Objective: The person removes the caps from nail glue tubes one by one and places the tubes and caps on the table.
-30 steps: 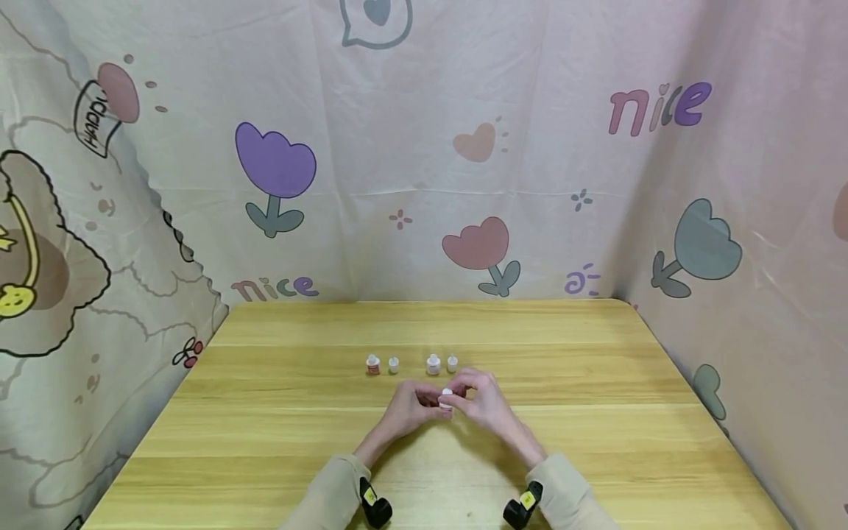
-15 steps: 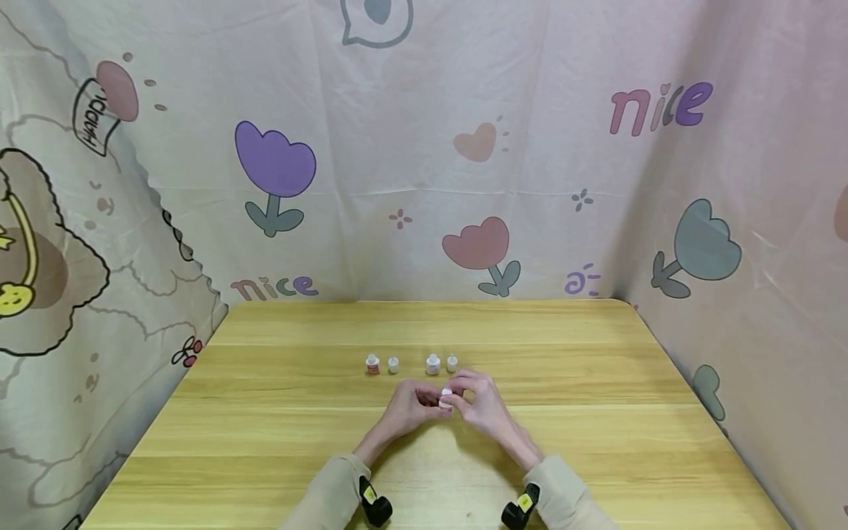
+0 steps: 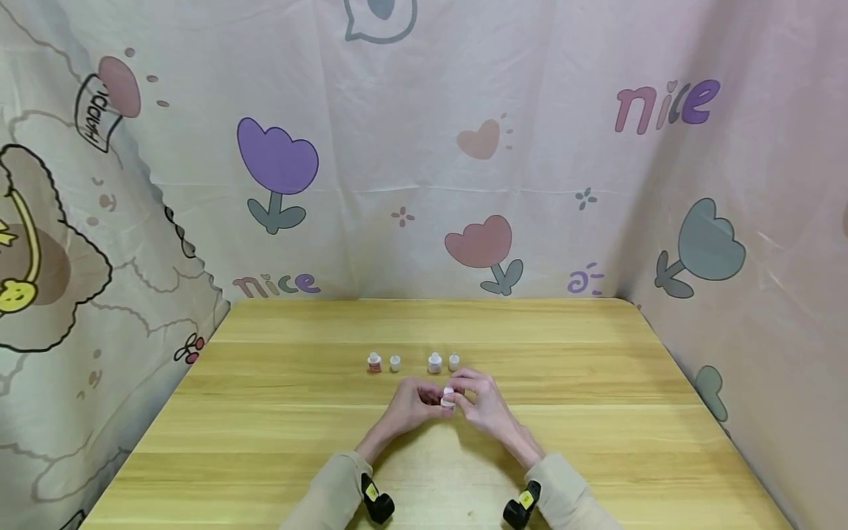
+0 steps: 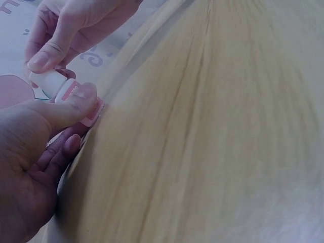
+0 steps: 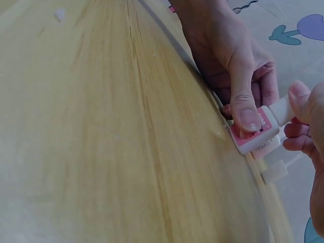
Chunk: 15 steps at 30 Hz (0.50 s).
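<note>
A small white bottle with a pink label point(image 5: 258, 139) is between my two hands, over the middle of the table. My left hand point(image 3: 412, 406) grips its body, the thumb laid across the label. On the bottle's neck sits a white cap point(image 4: 49, 82), which my right hand point(image 3: 482, 401) pinches between thumb and fingers. In the left wrist view the bottle tilts, its cap toward the upper left. Just beyond the hands stand a white bottle point(image 3: 434, 364) and a small white cap with a thin tip pointing up point(image 3: 453, 362).
Further left on the wooden table point(image 3: 265, 412) stand a bottle with a reddish label point(image 3: 374, 364) and another small white cap point(image 3: 395, 364). A printed curtain point(image 3: 397, 147) hangs behind the table's far edge and along both sides.
The head view has shifted slightly. Both hands keep nearly the same place and hold on the bottle and its cap; the things standing on the table have not moved.
</note>
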Tool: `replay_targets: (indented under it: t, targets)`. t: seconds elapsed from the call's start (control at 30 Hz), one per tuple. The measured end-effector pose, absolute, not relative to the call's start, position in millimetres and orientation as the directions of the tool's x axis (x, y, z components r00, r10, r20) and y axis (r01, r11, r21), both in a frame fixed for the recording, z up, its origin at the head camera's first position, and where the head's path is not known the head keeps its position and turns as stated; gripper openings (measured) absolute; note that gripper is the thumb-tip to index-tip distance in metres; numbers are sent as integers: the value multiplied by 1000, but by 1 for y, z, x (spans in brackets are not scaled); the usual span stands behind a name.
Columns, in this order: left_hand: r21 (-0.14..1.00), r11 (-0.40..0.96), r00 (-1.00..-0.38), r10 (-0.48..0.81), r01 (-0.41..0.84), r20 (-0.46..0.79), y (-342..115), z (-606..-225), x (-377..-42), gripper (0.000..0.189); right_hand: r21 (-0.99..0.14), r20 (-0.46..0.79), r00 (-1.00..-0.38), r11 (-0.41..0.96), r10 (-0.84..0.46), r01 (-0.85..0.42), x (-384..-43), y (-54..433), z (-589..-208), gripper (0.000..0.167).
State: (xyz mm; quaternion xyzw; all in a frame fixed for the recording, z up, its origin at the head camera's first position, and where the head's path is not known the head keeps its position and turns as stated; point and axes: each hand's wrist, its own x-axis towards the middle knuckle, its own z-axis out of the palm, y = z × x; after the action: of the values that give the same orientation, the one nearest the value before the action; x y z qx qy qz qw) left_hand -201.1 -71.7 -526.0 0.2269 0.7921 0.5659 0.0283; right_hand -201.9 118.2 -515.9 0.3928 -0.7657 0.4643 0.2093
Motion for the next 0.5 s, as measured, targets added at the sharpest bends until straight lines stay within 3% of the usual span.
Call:
replay_targets:
  t: [0.23,0.5]
  targets:
    - [904,282,-893,409,321,189,-73,-527,-203,19,-525,707,-571,231,-417,-819,-203,117,-514,15]
    - [909,274,-891,416,313,182,-74,-527,-205,20,-504,722,-534,195,-440,-842,-190,115,-487,17]
